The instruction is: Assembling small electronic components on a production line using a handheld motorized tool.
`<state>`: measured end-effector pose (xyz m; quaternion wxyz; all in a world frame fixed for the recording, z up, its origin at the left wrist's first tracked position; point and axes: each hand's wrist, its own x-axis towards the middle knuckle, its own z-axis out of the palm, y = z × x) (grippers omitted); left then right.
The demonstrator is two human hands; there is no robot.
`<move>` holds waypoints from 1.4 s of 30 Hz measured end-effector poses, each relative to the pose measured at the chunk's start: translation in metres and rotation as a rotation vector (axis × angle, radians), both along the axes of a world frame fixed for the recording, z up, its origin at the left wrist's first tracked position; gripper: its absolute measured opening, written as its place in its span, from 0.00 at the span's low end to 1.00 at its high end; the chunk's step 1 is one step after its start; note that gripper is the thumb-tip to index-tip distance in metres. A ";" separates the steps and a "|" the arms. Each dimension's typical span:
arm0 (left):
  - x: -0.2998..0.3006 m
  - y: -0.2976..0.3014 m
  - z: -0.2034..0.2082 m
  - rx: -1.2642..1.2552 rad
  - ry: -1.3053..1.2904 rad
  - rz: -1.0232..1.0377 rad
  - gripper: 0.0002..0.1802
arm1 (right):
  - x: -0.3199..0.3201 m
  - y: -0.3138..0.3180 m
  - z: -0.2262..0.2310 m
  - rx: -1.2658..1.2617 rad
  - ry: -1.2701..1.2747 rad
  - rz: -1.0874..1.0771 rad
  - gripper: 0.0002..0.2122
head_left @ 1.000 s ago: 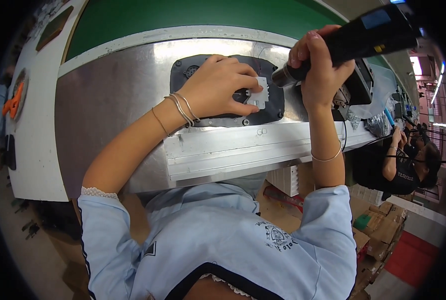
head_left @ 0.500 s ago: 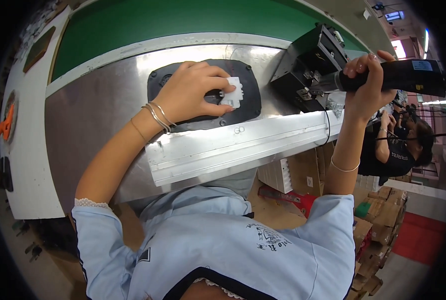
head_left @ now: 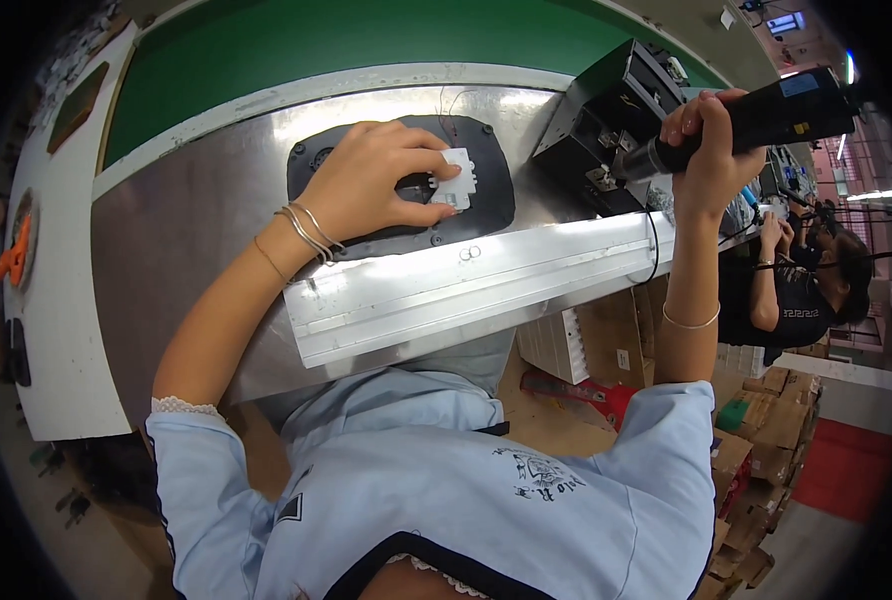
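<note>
Head view is showing the left hand (head_left: 378, 180) pinching a white block (head_left: 454, 181) on a black panel (head_left: 490, 190) on the worktop (head_left: 186, 225); the right hand (head_left: 709, 158) is gripping a power screwdriver (head_left: 804, 108), tip near a black box (head_left: 574, 142). Steadying the block and lining the tip up squarely should be helping.

White plastic piece (head_left: 457, 188): small, light block with stepped, notched edges, lying on the right half of the dark panel. Dark panel (head_left: 488, 202): broad slab with rounded corners, small round fittings near its rim and a round grille at its left end, flat on the metal workbench (head_left: 191, 200) between near and far edges. Power screwdriver (head_left: 788, 112): black barrel with silver nose, raised and sloping down leftward to the black box (head_left: 588, 118); contact uncertain. Black box: upright beyond the panel's right edge, toward the workbench's far edge.
</note>
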<state>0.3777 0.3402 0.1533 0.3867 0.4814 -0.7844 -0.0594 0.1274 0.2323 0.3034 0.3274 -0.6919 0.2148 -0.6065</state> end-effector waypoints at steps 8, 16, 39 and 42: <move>0.000 0.002 0.003 0.042 -0.020 -0.025 0.19 | 0.040 0.034 -0.019 0.094 -0.039 0.126 0.11; -0.002 0.002 0.000 0.031 -0.016 0.001 0.19 | 0.085 0.031 -0.037 0.140 -0.059 0.317 0.08; -0.001 0.000 -0.006 0.037 -0.023 0.007 0.20 | 0.092 0.036 -0.050 0.142 -0.004 0.289 0.05; -0.001 0.000 -0.005 0.025 -0.032 0.017 0.20 | 0.092 0.035 -0.054 0.125 0.045 0.280 0.05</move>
